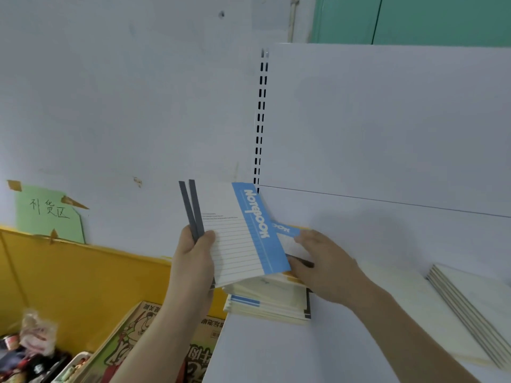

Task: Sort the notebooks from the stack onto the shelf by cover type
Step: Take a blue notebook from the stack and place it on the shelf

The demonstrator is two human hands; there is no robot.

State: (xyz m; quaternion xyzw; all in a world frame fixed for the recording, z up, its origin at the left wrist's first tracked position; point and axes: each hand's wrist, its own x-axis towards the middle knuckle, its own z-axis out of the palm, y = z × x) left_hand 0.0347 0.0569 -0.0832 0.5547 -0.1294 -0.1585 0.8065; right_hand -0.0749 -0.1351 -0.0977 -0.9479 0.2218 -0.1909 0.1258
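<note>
Two notebooks (pixel 237 233) are held up in the left hand (pixel 195 261), above the left end of the white shelf (pixel 276 349). The fingers are curled round their lower left corner and the thumb is pressed on the front cover. The front cover is white with thin lines, and a blue band with the word "Notebook" is printed down its right side. Two dark grey spines (pixel 190 208) are seen side by side at the left edge, spread a little apart at the top. Just under these, a stack of notebooks (pixel 268 302) is lying flat on the shelf, close to its left edge. The top notebook of the stack (pixel 289 236) also has a blue band, and it is partly hidden behind the raised ones. The right hand (pixel 323 261) is laid on top of this stack, and its thumb and fingers are bent round the edge of the top notebook. Far to the right on the same shelf, another pile of pale notebooks (pixel 470 308) with grey edges is lying flat, well apart from the stack. A slotted white post (pixel 261 120) is fixed upright behind the stack. To the left, a green paper sign (pixel 48 214) is taped to the wall above a yellow bin (pixel 83 277).
</note>
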